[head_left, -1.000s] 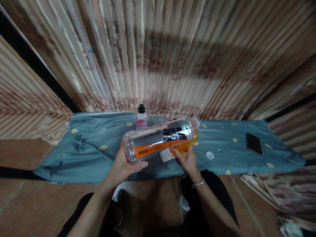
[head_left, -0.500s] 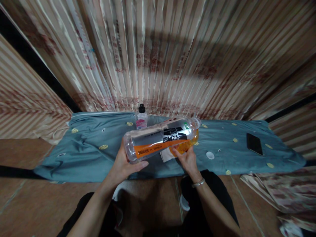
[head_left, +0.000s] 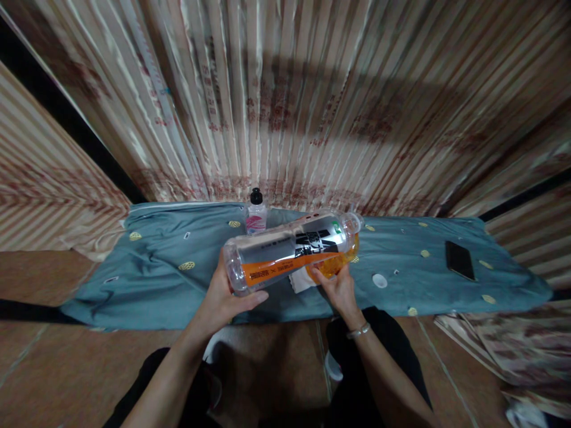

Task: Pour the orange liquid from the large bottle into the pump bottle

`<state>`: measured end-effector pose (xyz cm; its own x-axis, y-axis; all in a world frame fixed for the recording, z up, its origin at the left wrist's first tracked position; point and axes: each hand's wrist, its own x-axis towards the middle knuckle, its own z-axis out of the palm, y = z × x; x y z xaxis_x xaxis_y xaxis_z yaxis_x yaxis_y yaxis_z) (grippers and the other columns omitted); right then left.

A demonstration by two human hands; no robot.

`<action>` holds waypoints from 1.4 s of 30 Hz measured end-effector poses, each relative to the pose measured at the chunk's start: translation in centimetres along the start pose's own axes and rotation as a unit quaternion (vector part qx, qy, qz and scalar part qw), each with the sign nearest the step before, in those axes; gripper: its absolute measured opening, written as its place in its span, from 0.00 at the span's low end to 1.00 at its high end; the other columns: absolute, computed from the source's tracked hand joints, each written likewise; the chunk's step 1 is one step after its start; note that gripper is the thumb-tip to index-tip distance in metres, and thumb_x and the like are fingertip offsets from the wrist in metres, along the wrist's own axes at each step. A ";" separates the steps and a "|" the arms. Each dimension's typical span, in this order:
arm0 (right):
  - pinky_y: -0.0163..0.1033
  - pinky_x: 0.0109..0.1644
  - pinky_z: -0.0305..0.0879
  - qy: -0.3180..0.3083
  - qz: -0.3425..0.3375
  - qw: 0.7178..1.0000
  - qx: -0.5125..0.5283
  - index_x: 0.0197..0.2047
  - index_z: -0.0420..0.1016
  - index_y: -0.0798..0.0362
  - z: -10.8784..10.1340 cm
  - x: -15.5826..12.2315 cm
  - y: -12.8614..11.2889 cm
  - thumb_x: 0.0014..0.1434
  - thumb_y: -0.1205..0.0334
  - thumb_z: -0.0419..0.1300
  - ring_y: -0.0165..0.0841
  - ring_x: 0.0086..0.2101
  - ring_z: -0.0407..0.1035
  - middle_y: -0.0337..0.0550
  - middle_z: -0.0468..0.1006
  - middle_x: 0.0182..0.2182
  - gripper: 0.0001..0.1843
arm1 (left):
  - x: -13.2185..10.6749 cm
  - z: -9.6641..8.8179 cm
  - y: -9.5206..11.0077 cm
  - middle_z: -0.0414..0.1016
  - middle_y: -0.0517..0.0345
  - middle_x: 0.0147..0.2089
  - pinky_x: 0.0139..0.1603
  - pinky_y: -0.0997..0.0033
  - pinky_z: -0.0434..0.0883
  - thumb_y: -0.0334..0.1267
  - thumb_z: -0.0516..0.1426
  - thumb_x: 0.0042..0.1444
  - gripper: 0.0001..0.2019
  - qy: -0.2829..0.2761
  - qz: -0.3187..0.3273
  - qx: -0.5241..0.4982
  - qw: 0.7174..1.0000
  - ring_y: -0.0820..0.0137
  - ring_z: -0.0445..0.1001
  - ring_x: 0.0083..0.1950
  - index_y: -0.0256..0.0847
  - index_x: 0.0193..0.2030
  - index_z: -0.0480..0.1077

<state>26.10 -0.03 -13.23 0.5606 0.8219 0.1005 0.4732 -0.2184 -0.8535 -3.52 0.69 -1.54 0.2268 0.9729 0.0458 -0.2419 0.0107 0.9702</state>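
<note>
My left hand (head_left: 226, 292) is closed around the base end of a large clear plastic bottle (head_left: 289, 246) with a silver and orange label. The bottle lies almost level, its mouth slightly raised and pointing right. My right hand (head_left: 338, 286) is closed on a see-through orange container (head_left: 332, 266), just below the bottle's neck end. Much of that container is hidden behind the bottle, so its exact kind does not show. A white piece with a jagged edge (head_left: 301, 280) shows beside my right fingers.
Behind the big bottle a small clear bottle (head_left: 256, 217) with a black cap and pink label stands upright on the teal cloth (head_left: 156, 285). A round white disc (head_left: 379, 280), perhaps a cap, lies right of my right hand. Farther right is a black phone (head_left: 460, 260). A striped curtain (head_left: 285, 107) hangs behind.
</note>
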 end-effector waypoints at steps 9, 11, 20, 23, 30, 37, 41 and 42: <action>0.59 0.50 0.84 0.001 -0.006 1.000 0.012 0.55 0.73 0.50 0.0 0.0 0.0 0.42 0.22 0.72 0.60 0.46 0.87 0.61 0.91 0.46 0.49 | 0.0 0.1 0.1 0.85 0.40 0.66 0.74 0.43 0.77 0.38 0.82 0.33 0.47 0.009 -0.010 0.015 1.000 0.39 0.81 0.70 0.40 0.63 0.72; 0.58 0.52 0.84 -0.002 -0.008 1.000 0.014 0.55 0.73 0.50 0.0 0.0 -0.1 0.43 0.22 0.72 0.60 0.48 0.87 0.61 0.90 0.47 0.49 | 0.0 0.1 0.1 0.83 0.39 0.68 0.75 0.43 0.76 0.38 0.82 0.34 0.48 0.005 -0.020 0.017 1.000 0.39 0.80 0.71 0.40 0.63 0.71; 0.61 0.52 0.83 -0.009 0.013 1.000 -0.003 0.56 0.73 0.51 -0.2 0.0 -0.3 0.42 0.23 0.72 0.62 0.48 0.86 0.62 0.90 0.46 0.50 | -0.1 0.0 -0.1 0.83 0.40 0.67 0.77 0.43 0.74 0.38 0.82 0.34 0.49 0.018 -0.012 0.011 1.000 0.40 0.80 0.71 0.40 0.65 0.72; 0.61 0.50 0.83 -0.005 0.008 1.000 -0.001 0.55 0.73 0.50 -0.2 0.0 -0.2 0.42 0.23 0.73 0.61 0.46 0.87 0.60 0.90 0.44 0.49 | 0.0 0.1 -0.3 0.84 0.40 0.65 0.74 0.45 0.77 0.39 0.83 0.32 0.47 0.017 0.000 -0.002 1.000 0.41 0.82 0.69 0.39 0.62 0.73; 0.61 0.53 0.83 -0.005 0.012 1.000 0.004 0.54 0.73 0.51 -0.1 0.0 -0.3 0.41 0.23 0.73 0.63 0.49 0.86 0.64 0.90 0.46 0.50 | 0.0 0.1 0.1 0.86 0.43 0.64 0.74 0.44 0.77 0.38 0.83 0.32 0.46 0.016 0.001 0.019 1.000 0.41 0.82 0.68 0.41 0.61 0.74; 0.64 0.53 0.82 -0.003 0.016 1.000 0.008 0.55 0.72 0.52 -0.1 -0.1 -0.5 0.41 0.24 0.73 0.64 0.49 0.86 0.65 0.90 0.47 0.50 | 0.0 0.1 0.2 0.84 0.38 0.65 0.74 0.44 0.77 0.38 0.82 0.33 0.43 0.012 -0.022 0.022 0.999 0.40 0.81 0.69 0.40 0.58 0.72; 0.63 0.55 0.82 -0.001 0.008 1.000 0.014 0.55 0.72 0.51 -0.1 -0.1 -0.4 0.41 0.25 0.74 0.64 0.49 0.86 0.64 0.90 0.47 0.49 | 0.0 0.1 0.1 0.84 0.40 0.65 0.75 0.42 0.75 0.37 0.83 0.31 0.45 0.022 -0.015 0.014 1.000 0.40 0.81 0.69 0.41 0.59 0.73; 0.63 0.55 0.82 -0.002 0.006 1.000 0.016 0.55 0.72 0.51 -0.1 -0.1 -0.3 0.41 0.25 0.74 0.64 0.49 0.86 0.63 0.90 0.47 0.48 | 0.0 0.1 0.1 0.84 0.41 0.65 0.76 0.42 0.75 0.37 0.82 0.32 0.45 0.022 -0.014 0.014 1.000 0.40 0.81 0.69 0.41 0.59 0.73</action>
<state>26.01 -0.06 -12.90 0.5631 0.8216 0.0887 0.4451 -0.2111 -0.8702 -3.48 0.63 -1.44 0.1906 0.9816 0.0078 -0.2098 0.0330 0.9772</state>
